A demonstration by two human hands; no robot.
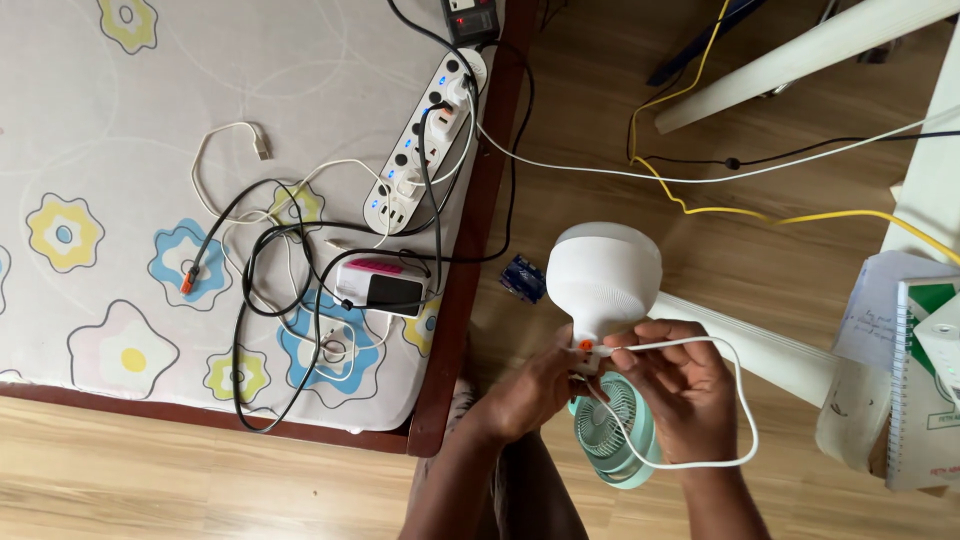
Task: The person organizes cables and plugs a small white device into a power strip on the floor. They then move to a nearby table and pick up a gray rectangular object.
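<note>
A small white desk fan with a round base (604,270) is held over the wooden floor, base up, its mint-green grille (612,432) hanging below my hands. My left hand (535,388) grips the fan's neck near an orange spot. My right hand (680,385) pinches the plug end of a white cable (745,420) against the neck's side. The cable loops out to the right and back under my right wrist.
A mattress with a flower print (120,200) lies at left in a dark wooden frame (455,330). On it lie a white power strip (425,140), tangled black and white cables and a pink-and-black power bank (385,287). Yellow, white and black wires cross the floor at right. Notebooks (915,380) lie at the right edge.
</note>
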